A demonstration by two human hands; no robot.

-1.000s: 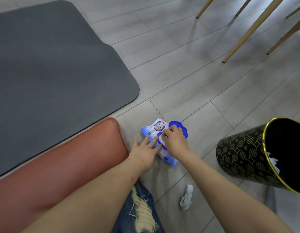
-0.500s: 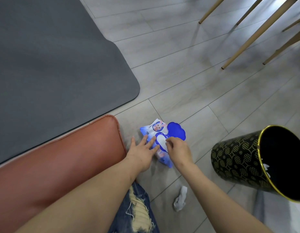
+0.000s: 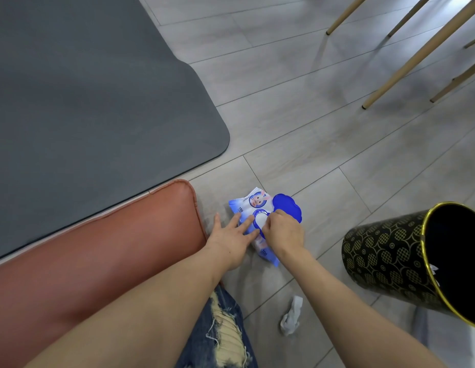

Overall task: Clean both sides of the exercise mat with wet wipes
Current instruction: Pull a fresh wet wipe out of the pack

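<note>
Mat point(image 3: 84, 96) awaits: left hand point(image 3: 232, 239), fingers spread, pins the pack point(image 3: 251, 205) so right hand point(image 3: 282, 231) can pinch a wipe.

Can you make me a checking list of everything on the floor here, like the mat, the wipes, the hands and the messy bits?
Surface: grey plank floor, bare around the things.
Job's things: dark grey mat lies flat, one rounded corner showing. Blue wipes pack lies on the floor beside the orange cushion, its blue lid flipped open.
Clutter: crumpled white wipe on the floor near the black and gold bin; white scraps show inside the bin.
Hands: left hand rests flat with straight fingers on the pack. Right hand pinches at the pack's opening; what it grips is hidden.
Cables: nothing seen.
Surroundings: wooden chair legs at top right; a knee in torn jeans at the bottom.
</note>
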